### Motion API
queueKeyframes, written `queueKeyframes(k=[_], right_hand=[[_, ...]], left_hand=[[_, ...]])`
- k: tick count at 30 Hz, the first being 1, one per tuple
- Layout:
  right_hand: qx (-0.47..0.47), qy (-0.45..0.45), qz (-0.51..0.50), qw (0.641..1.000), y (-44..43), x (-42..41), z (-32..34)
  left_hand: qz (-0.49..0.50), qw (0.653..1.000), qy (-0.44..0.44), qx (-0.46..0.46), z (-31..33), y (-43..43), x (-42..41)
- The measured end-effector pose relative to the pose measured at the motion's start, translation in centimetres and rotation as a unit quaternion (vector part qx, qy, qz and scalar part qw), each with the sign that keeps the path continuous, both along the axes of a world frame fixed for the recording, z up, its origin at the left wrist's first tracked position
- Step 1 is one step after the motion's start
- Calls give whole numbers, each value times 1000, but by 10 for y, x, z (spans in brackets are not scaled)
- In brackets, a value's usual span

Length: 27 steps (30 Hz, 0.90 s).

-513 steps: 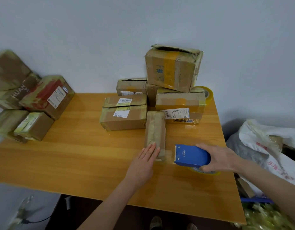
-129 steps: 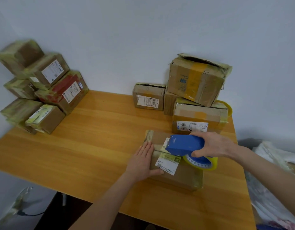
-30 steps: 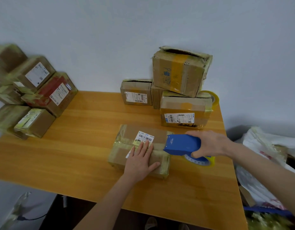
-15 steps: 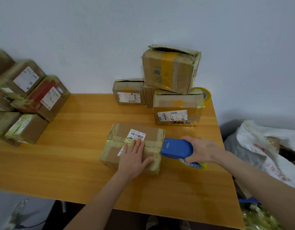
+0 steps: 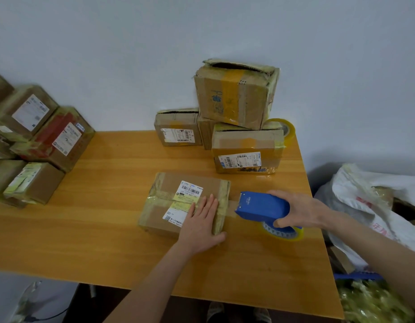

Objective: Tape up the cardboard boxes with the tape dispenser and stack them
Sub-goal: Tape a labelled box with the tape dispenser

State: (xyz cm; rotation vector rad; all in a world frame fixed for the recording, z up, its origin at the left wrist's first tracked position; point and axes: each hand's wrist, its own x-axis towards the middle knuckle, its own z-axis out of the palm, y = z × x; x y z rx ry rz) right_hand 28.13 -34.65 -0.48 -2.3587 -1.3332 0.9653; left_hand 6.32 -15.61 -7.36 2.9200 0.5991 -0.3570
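One box (image 5: pixel 169 201) in work, flat on the worktop (image 5: pixel 108 229) a little right of centre, label up, old yellowed tape across both ends. Looks light and fairly stiff, though worn soft at the corners; likely to skid on the smooth wood unless pinned.

Pinned now by the left hand (image 5: pixel 202 222), fingers straight and flat on the top near the right end, thumb spread along the near edge, gripping nothing.

Just beside that end, the tape dispenser (image 5: pixel 260 205), blue, nose toward the box, held in the right hand (image 5: pixel 302 210) with fingers curled over its body and thumb low by the roll. Between nose and box, a short strip of tape (image 5: pixel 232 203), apparently stretched and not yet cut.

For stacking, best taken by the two short ends or with a palm underneath, never by the label.

Farther back against the wall, a heap of boxes (image 5: pixel 246 155), with the top box (image 5: pixel 234 94) tilted and gaping at its flaps, and a spare tape roll (image 5: pixel 285 129) behind. At the left edge, a stack of boxes (image 5: pixel 50 136), blurred. Off the right side, a white sack (image 5: pixel 365 194).
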Motion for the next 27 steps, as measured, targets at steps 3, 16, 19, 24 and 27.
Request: queueKeyframes(k=[3, 16, 19, 24, 27], right_hand=[[-30, -28, 11, 999, 0, -1, -1], [-126, -62, 60, 988, 54, -7, -5], [-117, -35, 64, 990, 61, -2, -3], [-130, -18, 45, 990, 66, -3, 1], [-127, -26, 32, 991, 64, -10, 3]], left_hand=[[-7, 1000, 6, 8, -1, 2, 0], [-24, 999, -6, 20, -7, 4, -1], [-26, 1000, -3, 11, -7, 6, -1], [-26, 1000, 4, 9, -7, 7, -3], [-28, 1000, 13, 3, -4, 9, -1]])
